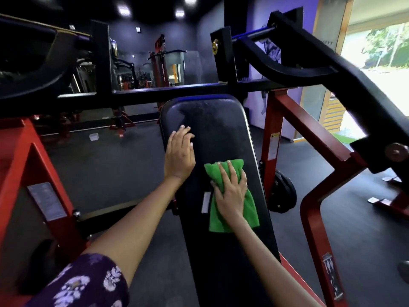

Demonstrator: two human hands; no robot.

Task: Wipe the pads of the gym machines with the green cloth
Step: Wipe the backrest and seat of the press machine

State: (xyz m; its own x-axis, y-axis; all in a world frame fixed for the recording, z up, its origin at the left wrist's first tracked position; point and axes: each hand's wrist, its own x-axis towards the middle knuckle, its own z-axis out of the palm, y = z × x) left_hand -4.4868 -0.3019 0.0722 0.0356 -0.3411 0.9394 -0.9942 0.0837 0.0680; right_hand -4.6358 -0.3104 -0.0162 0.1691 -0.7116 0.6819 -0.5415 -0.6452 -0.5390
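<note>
A long black pad (219, 134) of a red-framed gym machine runs up the middle of the view. The green cloth (233, 214) lies flat on the pad's right half, about midway along. My right hand (230, 191) presses down on the cloth with straight, spread fingers. My left hand (179, 154) rests on the pad's left edge, further up, fingers relaxed and holding nothing. A small white label (205, 202) sits on the pad just left of the cloth.
Red frame beams (309, 134) and black lever arms (321, 63) flank the pad on both sides. A weight plate (284, 191) hangs low on the right. Dark rubber floor (115, 165) lies to the left; a bright window (380, 52) stands at the right.
</note>
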